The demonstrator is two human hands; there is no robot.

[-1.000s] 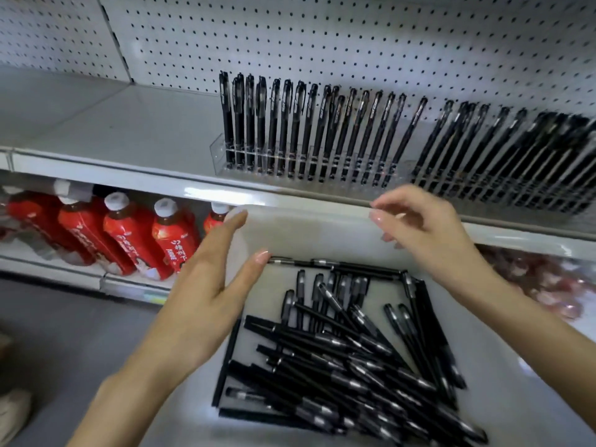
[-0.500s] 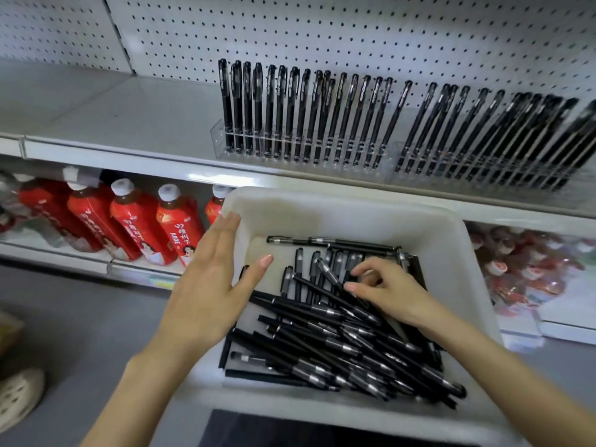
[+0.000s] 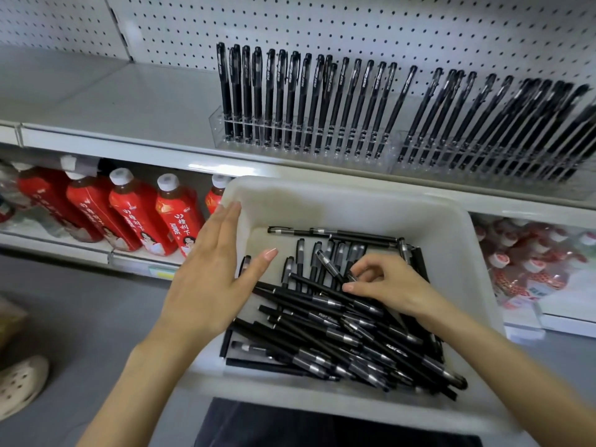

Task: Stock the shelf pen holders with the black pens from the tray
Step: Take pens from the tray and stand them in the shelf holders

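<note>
A white plastic tray sits below the shelf edge and holds a loose pile of several black pens. My left hand rests flat against the tray's left rim, fingers straight, thumb over the pile. My right hand is down in the tray with curled fingers, and its fingertips and thumb pinch a black pen on top of the pile. On the shelf above, two clear pen holders, the left holder and the right holder, stand side by side with rows of upright black pens.
White pegboard backs the shelf, and a bare shelf board lies left of the holders. Red drink bottles fill the lower shelf at left; red-and-white bottles lie at lower right. A pale shoe is on the grey floor.
My right hand came down from the tray's far rim into the pile and curled its fingers onto a pen. The left hand stayed at the left rim.
</note>
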